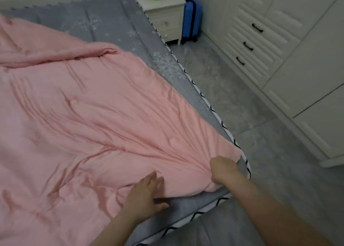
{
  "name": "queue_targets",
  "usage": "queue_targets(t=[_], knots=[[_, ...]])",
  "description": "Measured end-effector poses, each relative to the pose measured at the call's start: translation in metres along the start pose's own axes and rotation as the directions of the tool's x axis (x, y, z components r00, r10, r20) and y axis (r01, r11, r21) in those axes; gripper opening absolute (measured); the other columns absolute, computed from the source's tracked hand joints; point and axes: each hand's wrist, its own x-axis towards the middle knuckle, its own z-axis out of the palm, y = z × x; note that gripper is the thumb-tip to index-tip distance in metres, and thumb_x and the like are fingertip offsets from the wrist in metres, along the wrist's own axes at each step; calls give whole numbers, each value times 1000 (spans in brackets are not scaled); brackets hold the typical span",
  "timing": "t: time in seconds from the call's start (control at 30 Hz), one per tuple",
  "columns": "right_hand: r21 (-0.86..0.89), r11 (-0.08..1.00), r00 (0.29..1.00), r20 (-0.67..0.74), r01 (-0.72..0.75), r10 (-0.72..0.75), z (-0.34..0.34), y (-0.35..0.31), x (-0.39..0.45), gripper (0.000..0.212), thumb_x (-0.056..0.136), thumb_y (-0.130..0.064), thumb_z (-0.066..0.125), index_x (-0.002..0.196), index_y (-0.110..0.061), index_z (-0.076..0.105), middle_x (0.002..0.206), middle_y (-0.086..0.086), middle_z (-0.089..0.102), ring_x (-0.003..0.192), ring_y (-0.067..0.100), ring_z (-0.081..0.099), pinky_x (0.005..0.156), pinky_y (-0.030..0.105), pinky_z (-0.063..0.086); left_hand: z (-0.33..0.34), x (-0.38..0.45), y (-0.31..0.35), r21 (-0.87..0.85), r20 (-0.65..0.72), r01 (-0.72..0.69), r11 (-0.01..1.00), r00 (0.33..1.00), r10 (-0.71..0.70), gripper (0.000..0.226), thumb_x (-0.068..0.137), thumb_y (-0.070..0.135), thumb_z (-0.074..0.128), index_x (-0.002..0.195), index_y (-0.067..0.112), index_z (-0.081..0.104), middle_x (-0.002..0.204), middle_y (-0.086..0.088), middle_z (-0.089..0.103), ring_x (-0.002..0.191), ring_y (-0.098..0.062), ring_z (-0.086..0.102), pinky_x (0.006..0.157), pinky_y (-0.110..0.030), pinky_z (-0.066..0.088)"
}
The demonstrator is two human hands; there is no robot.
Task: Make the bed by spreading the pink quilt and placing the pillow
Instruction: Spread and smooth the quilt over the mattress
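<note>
Right grip (224,168) clenched on the pink quilt (89,111) corner, drawing it toward the bed (188,204) corner; left grip (147,193) released, flattening folds.

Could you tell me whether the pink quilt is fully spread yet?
Not yet: the pink quilt is wrinkled, its far edge folded over, grey sheet bare beyond.

Open floor (251,100) runs between the bed (115,28) and wardrobe (279,50); nightstand (163,17) and suitcase (191,17) block its far end.
</note>
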Motion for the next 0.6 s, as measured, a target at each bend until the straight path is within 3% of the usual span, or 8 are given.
queue_targets(t=[0.07, 0.17, 0.27, 0.33, 0.37, 0.47, 0.53, 0.6], knots=[[55, 998, 999, -20, 31, -30, -3, 11, -3, 37, 87, -14, 53, 124, -8, 52, 126, 10, 52, 115, 27, 55, 90, 31, 46, 17, 3, 22, 45, -33, -2, 999, 999, 4, 100, 53, 72, 49, 143, 31, 31, 152, -1, 27, 133, -23, 39, 106, -36, 38], [87, 994, 995, -77, 70, -63, -9, 30, -7, 34, 86, -13, 53, 120, -6, 54, 123, 12, 54, 111, 28, 57, 86, 31, 46, 33, 5, 48, 137, -195, 25, 990, 981, 3, 111, 40, 54, 81, 137, 23, 37, 137, -11, 50, 113, -33, 59, 86, -43, 52], [89, 990, 984, -152, 112, -98, -15, 46, -10, 32, 86, -11, 52, 116, -4, 56, 119, 13, 55, 108, 30, 58, 82, 31, 46, 42, 12, 67, 198, -368, 87, 976, 930, -8, 121, 31, 42, 88, 138, 14, 38, 137, -21, 48, 121, -38, 52, 97, -48, 42], [74, 985, 972, -188, 157, -140, -15, 55, -9, 30, 85, -9, 51, 114, -3, 58, 117, 14, 56, 106, 32, 59, 81, 32, 47, 45, 23, 74, 209, -461, 161, 965, 886, -48, 108, 43, 35, 85, 138, 11, 40, 140, -25, 43, 127, -41, 43, 105, -49, 28], [75, 982, 966, -203, 176, -158, -14, 59, -8, 29, 85, -8, 49, 113, -3, 58, 117, 15, 57, 106, 32, 59, 81, 32, 47, 45, 30, 76, 211, -479, 188, 959, 876, -66, 94, 53, 31, 79, 137, 11, 42, 136, -24, 47, 124, -42, 46, 103, -49, 30], [91, 974, 952, -247, 209, -181, -12, 78, -5, 28, 84, -7, 49, 109, -5, 61, 115, 15, 58, 105, 32, 60, 81, 31, 47, 46, 44, 82, 182, -430, 147, 972, 901, -56, 40, 73, 32, 50, 109, 14, 53, 93, -16, 68, 82, -37, 65, 71, -37, 48], [157, 964, 945, -285, 213, -162, -10, 96, -2, 24, 84, -8, 48, 103, -5, 62, 111, 16, 59, 103, 34, 60, 79, 31, 47, 44, 42, 91, 202, -413, 70, 977, 911, 20, 31, 76, 38, 46, 85, 10, 58, 68, -11, 62, 58, -32, 60, 48, -31, 44], [232, 943, 931, -329, 240, -156, -8, 118, 1, 19, 84, -10, 48, 93, -5, 65, 104, 18, 60, 98, 35, 60, 73, 30, 44, 43, 35, 107, 331, -455, -39, 943, 869, 196, 29, 77, 39, 46, 71, 11, 54, 58, -7, 54, 50, -28, 55, 40, -27, 37]])
